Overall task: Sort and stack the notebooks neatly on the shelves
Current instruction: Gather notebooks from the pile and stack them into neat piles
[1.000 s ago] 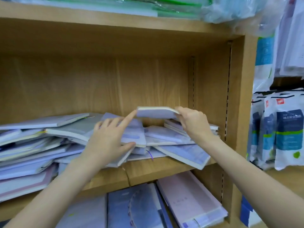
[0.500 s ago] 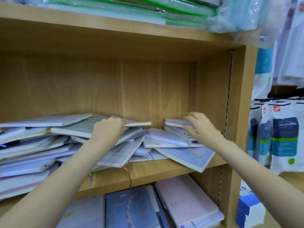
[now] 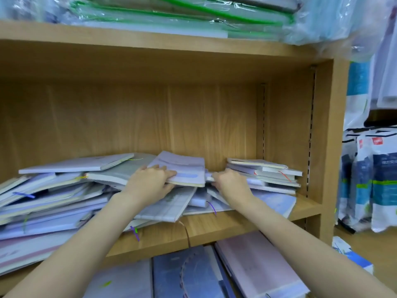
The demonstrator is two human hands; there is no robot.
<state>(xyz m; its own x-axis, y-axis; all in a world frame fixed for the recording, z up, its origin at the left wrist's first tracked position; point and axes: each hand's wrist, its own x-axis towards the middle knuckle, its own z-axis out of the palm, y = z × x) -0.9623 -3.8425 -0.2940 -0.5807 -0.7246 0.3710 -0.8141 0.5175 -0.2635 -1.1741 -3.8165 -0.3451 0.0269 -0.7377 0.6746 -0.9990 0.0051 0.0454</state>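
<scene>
On the middle shelf (image 3: 214, 224), both your hands were among the notebooks.
Your left hand (image 3: 148, 186) gripped the near edge of a lilac notebook (image 3: 182, 171) lying atop the messy pile (image 3: 53, 201), thumb beneath it and fingers on its cover. Your right hand (image 3: 229, 183) curled round a small pale notebook (image 3: 209, 177) just beside it, next to the neater stack (image 3: 264, 173) by the right wall.

Soft even light, slight blur, wide-angle edge warping

Lilac notebooks (image 3: 180, 168), wood-grain tan shelf (image 3: 214, 226), green-edged packs (image 3: 193, 18) w/ clear wrap.
</scene>
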